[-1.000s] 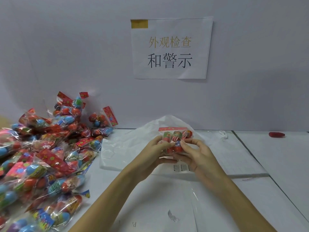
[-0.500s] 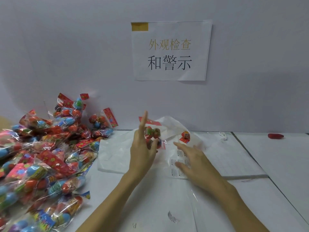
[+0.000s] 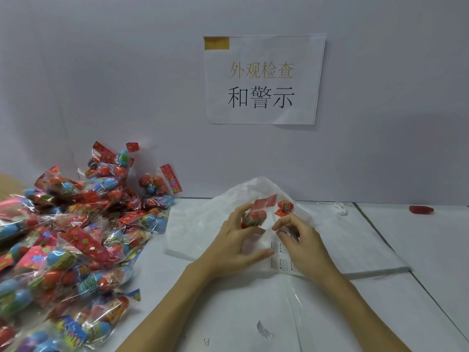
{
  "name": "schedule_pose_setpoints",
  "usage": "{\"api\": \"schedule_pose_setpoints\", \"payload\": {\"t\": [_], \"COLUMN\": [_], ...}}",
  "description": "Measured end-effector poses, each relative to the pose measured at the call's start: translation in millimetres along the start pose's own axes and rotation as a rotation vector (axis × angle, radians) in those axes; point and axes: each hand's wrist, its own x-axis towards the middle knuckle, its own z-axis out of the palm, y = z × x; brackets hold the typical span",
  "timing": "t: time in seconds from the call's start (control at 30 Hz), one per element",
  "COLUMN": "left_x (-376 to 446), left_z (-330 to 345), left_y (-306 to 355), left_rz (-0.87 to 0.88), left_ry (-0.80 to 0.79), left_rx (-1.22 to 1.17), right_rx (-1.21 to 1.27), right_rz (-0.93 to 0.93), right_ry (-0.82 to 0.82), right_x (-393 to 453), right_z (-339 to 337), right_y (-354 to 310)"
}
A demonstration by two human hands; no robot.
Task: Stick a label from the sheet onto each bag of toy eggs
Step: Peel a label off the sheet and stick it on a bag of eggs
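Half a second ago your left hand (image 3: 237,243) stood upright with fingers spread beside the bag of toy eggs (image 3: 253,215); now it has dropped, and its curled fingers grip that one bag, blurred, just above the white plastic bag (image 3: 193,224). Your right hand (image 3: 302,246) lay flat on the label sheet (image 3: 281,257) then; now its thumb and forefinger are pinched together at the sheet's upper edge, though whether they have a label you cannot tell. Counted: one bag in hand, one lying further back (image 3: 285,208) just beyond your right fingers, one label sheet, one wall sign (image 3: 264,80), one small red object (image 3: 420,209) far right. The pile of bags (image 3: 76,240) at left is too tangled to count.
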Motion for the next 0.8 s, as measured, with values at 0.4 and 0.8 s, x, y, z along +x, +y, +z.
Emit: {"api": "schedule_pose_setpoints", "payload": {"t": [0.4,0.8], "left_x": [-0.8,0.3], "left_z": [3.9,2.6], "left_y": [-10.4,-14.2], "left_rz": [0.021,-0.041], "left_ry": [-0.082,-0.098], "left_rx": [0.017,-0.077], "right_rx": [-0.298,-0.288], "right_rz": [-0.119,-0.165], "right_ry": [-0.175,-0.166], "right_x": [-3.1,-4.6], "right_z": [-7.2,-5.5], "right_y": [1.4,0.7]}}
